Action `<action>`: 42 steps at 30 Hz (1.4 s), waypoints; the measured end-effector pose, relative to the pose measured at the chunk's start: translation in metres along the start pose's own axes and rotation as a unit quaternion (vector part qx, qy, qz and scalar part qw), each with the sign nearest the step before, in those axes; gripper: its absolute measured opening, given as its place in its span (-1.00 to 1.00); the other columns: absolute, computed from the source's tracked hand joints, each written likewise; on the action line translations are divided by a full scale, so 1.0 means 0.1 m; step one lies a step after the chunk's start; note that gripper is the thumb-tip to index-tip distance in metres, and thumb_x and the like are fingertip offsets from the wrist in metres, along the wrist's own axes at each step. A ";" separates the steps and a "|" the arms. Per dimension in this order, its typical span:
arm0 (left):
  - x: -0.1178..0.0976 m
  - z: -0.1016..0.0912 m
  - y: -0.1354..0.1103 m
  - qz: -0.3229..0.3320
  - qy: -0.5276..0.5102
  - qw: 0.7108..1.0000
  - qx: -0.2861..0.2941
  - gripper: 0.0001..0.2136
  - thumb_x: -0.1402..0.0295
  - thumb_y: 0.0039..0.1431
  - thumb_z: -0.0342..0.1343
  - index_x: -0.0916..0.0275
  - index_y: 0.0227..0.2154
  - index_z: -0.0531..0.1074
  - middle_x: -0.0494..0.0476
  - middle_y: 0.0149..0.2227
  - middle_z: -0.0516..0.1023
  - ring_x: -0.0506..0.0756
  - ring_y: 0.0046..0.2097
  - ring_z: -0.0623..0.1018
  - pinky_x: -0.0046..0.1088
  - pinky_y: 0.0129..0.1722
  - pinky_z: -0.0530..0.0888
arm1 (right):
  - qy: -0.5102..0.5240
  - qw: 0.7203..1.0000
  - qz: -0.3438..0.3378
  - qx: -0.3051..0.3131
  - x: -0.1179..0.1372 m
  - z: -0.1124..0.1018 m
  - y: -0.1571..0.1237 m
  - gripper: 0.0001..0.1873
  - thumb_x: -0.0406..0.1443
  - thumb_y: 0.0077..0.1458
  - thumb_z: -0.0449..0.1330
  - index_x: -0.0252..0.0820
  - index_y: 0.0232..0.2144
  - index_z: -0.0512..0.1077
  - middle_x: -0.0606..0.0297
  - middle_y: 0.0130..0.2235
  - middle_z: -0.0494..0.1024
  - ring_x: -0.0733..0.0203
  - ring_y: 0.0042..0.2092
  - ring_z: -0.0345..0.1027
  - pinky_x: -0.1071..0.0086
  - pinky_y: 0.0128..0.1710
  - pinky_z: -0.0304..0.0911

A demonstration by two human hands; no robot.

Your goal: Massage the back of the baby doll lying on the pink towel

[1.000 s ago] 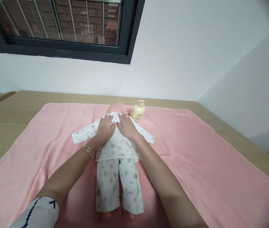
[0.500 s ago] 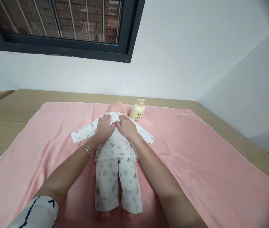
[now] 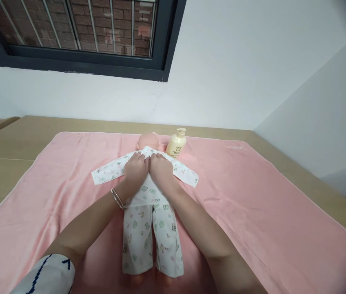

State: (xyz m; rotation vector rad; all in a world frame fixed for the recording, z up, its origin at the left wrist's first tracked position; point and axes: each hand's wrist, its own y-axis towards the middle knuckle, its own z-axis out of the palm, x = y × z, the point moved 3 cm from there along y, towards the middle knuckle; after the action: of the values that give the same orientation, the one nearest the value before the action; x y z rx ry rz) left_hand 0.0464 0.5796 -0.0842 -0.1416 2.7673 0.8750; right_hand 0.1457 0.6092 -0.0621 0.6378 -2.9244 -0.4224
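A pink blanket [image 3: 252,196] lies spread on a tan tabletop [image 3: 10,141].

1 head-worn camera: looks forward and down, pink blanket [image 3: 246,204] near, white wall [image 3: 222,73] beyond.

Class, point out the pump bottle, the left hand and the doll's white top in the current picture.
Pump bottle [image 3: 176,144]: head view, on its pale body.
Left hand [image 3: 136,169]: head view, on the back of the hand.
White top [image 3: 147,194]: head view, on the patterned cloth above its hem.

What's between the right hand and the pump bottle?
Head view: the upper end of the right-side printed sleeve lies between right hand and pump bottle.
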 end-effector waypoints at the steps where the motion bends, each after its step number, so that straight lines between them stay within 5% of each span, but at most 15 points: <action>1: 0.01 0.00 0.00 -0.004 -0.005 1.000 0.002 -0.68 0.32 0.37 -0.11 0.37 -0.13 0.52 0.37 0.04 0.55 0.29 0.12 0.52 -0.15 0.12 0.46 | 0.008 1.000 0.000 -0.001 0.00 0.00 0.00 -0.65 -0.29 0.35 -0.11 -0.32 -0.15 0.44 -0.01 -0.13 0.56 -0.01 -0.03 0.43 0.29 -0.13 0.32; 7: 0.11 0.09 0.08 -0.005 -0.025 1.000 0.013 -0.63 0.28 0.31 -0.08 0.44 -0.03 0.47 0.48 0.09 0.49 0.36 0.20 0.44 -0.03 0.21 0.36 | 0.104 0.994 0.002 0.044 -0.19 0.04 0.13 -0.56 -0.22 0.31 -0.10 -0.40 0.02 0.41 -0.14 0.11 0.45 -0.11 0.17 0.28 0.12 0.18 0.15; 13: 0.20 0.22 0.09 -0.007 -0.063 0.997 0.042 -0.55 0.26 0.33 -0.09 0.44 0.16 0.33 0.44 0.23 0.36 0.36 0.32 0.28 0.03 0.31 0.21 | 0.185 0.980 -0.020 0.070 -0.30 0.25 0.24 -0.34 -0.13 0.31 -0.10 -0.45 0.31 0.12 -0.12 0.35 0.12 -0.10 0.40 -0.09 -0.01 0.38 -0.23; 21: 0.17 0.13 0.04 0.005 -0.121 0.992 0.021 -0.54 0.30 0.39 -0.29 0.38 0.20 0.29 0.32 0.24 0.37 0.32 0.33 0.24 0.07 0.34 0.12 | 0.253 0.963 -0.049 -0.080 -0.23 0.00 0.16 -0.46 -0.29 0.24 -0.03 -0.30 0.24 0.27 0.04 0.39 0.08 0.01 0.41 -0.11 0.07 0.39 -0.16; 26: 0.18 0.12 0.04 -0.011 -0.154 0.988 0.011 -0.53 0.28 0.39 -0.30 0.36 0.22 0.25 0.30 0.24 0.37 0.31 0.33 0.25 0.06 0.34 0.13 | 0.231 0.968 -0.099 -0.008 -0.15 0.13 0.14 -0.51 -0.26 0.30 -0.06 -0.26 0.19 0.35 0.08 0.32 0.25 0.00 0.37 0.03 0.02 0.36 -0.10; 32: 0.21 0.17 0.04 -0.006 -0.165 0.986 0.007 -0.52 0.25 0.40 -0.32 0.37 0.21 0.26 0.32 0.24 0.37 0.29 0.32 0.26 0.02 0.34 0.13 | 0.238 0.964 -0.069 -0.097 -0.14 0.06 0.10 -0.52 -0.33 0.25 -0.04 -0.30 0.16 0.37 0.07 0.34 0.20 0.12 0.37 0.02 0.14 0.39 -0.15; 37: 0.22 0.19 0.05 0.004 -0.162 0.987 0.013 -0.55 0.27 0.39 -0.29 0.35 0.18 0.28 0.31 0.21 0.40 0.26 0.27 0.31 0.01 0.31 0.17 | 0.213 0.975 -0.054 -0.023 -0.11 0.11 0.10 -0.53 -0.31 0.27 -0.07 -0.24 0.15 0.39 0.09 0.28 0.31 0.02 0.34 0.09 0.02 0.35 -0.08; 42: 0.23 0.21 0.06 0.008 -0.154 0.988 0.014 -0.56 0.27 0.38 -0.26 0.35 0.18 0.29 0.31 0.20 0.41 0.27 0.26 0.31 -0.01 0.32 0.16 | 0.188 0.976 -0.049 -0.096 -0.12 0.06 0.09 -0.50 -0.32 0.24 -0.04 -0.35 0.19 0.35 0.02 0.34 0.20 0.03 0.36 0.03 0.11 0.39 -0.15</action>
State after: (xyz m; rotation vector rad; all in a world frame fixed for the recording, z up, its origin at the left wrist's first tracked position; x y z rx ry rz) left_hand 0.0274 0.5958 -0.1034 0.0192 2.4934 0.7876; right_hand 0.1524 0.6232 -0.0657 0.7438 -2.4681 -0.5230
